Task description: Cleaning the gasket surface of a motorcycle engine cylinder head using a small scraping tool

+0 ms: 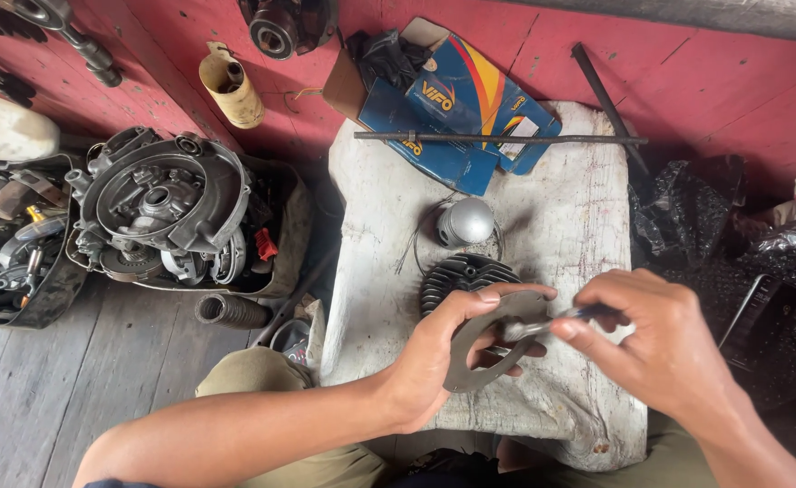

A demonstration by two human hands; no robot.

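Red plank walls backed a whitish worn block (561, 235) used as a bench. Over it, the left hand (443, 352) curled shut around a flat grey ring plate (488, 348), thumb on top. Touching its inner edge, the right hand (655, 348) pinched a small metal tool (543, 323); its tip was hard to make out. A finned cylinder (461, 276) sat just behind, partly hidden.

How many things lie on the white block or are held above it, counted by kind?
Blue cardboard box: 1
Long metal rod: 1
Silver piston: 1
Black finned cylinder: 1
Grey flat gasket, in left hand: 1
Small tool, in right hand: 1
Total: 6
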